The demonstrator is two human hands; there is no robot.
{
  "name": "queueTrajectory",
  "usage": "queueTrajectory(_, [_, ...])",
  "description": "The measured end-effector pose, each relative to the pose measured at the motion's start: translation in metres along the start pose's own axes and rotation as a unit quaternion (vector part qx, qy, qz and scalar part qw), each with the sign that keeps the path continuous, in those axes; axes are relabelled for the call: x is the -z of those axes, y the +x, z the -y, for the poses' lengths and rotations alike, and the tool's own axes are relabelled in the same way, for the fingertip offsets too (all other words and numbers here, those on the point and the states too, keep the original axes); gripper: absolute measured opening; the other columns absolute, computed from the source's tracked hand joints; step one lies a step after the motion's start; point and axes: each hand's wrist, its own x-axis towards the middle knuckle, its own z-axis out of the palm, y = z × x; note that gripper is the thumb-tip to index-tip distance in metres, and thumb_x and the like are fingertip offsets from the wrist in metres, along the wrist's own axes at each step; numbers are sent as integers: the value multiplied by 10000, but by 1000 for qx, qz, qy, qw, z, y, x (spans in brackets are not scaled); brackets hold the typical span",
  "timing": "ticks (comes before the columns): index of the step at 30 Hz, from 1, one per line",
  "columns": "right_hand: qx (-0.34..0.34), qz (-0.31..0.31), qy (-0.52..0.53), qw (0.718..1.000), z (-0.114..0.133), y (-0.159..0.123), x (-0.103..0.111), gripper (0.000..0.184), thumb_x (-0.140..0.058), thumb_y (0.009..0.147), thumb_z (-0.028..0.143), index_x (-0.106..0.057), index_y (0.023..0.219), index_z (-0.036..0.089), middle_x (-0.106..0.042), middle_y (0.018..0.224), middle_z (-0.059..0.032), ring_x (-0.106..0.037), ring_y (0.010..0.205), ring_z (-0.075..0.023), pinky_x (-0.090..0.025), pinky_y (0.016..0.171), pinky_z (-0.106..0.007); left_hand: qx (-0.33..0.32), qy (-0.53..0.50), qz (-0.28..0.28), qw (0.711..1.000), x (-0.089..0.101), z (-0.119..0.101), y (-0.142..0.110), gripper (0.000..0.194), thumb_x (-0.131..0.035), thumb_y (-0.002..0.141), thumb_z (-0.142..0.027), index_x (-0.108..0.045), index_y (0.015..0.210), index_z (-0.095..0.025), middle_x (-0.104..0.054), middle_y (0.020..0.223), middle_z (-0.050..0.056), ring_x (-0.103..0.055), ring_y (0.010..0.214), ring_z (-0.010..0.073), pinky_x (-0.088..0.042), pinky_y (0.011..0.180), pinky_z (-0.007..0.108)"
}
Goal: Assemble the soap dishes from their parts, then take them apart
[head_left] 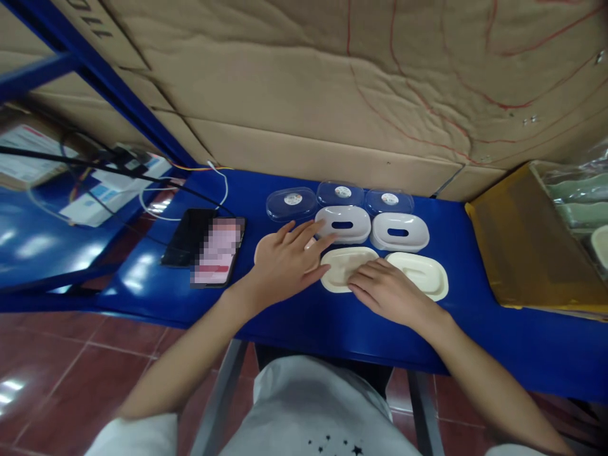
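My left hand [282, 263] spreads its fingers over a pale pinkish oval piece, which it mostly hides. Its fingertips reach the left edge of a white oval dish with a slot [354, 235]. My right hand [389, 288] has its fingers bent and close together at the right end of a cream oval tray [338, 259]. That tray lies flat on the table. Beside it, partly behind my right hand, lies a second cream tray [434, 272]. Another white slotted dish [409, 240] stands behind it. Three clear oval lids [304, 212] with round stickers form the back row.
Two phones, one dark [187, 237] and one with a lit screen [221, 247], lie left on the blue table [285, 323]. A white cable [227, 190] runs behind them. An open cardboard box [527, 253] with wrapped pieces stands right. Cardboard [304, 82] lines the back.
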Motion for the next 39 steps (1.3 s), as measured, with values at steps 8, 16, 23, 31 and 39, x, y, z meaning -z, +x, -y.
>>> queueTrajectory(8, [-23, -91, -7, 996, -18, -6, 6, 282, -491, 1125, 247, -754, 1036, 194, -785, 974, -80, -698, 928, -235, -469, 852, -396, 32, -9, 132, 991, -26, 26, 88, 766, -759, 970, -479, -470, 1621, -198, -404, 1705, 253, -470, 1533, 456, -398, 1210, 624])
queueTrajectory(16, [-88, -174, -50, 980, -25, -13, 28, 384, -573, 1099, 310, -603, 1464, 196, -705, 1401, -179, -658, 1285, -341, -503, 1043, -501, 10, -3, 48, 999, -1, -5, 66, 737, -769, 962, -508, -503, 1581, -209, -561, 1583, 174, -587, 1399, 396, -486, 1135, 535])
queueTrajectory(23, [-84, -64, 7, 994, -32, -20, 28, 682, -707, 1020, 496, -460, 1612, 266, -500, 1667, -183, -511, 1510, -384, -448, 1202, -625, -20, -13, 44, 999, -16, -39, 24, 775, -767, 955, -595, -503, 1582, -224, -556, 1602, 178, -618, 1349, 388, -474, 1117, 539])
queueTrajectory(31, [-86, -26, 58, 994, -27, -18, 25, 687, -749, 992, 495, -487, 1595, 293, -619, 1571, -132, -587, 1448, -349, -496, 1191, -609, -20, 1, 46, 999, -20, -43, 16, 787, -706, 975, -662, -507, 1587, -209, -598, 1552, 203, -642, 1290, 398, -428, 1110, 611])
queueTrajectory(39, [-88, -14, 49, 995, -26, -18, 21, 703, -721, 1009, 491, -440, 1628, 311, -575, 1614, -119, -548, 1487, -352, -493, 1209, -630, -5, 28, 53, 998, -17, -51, 13, 738, -685, 1002, -630, -527, 1586, -209, -580, 1572, 199, -625, 1297, 399, -433, 1114, 632])
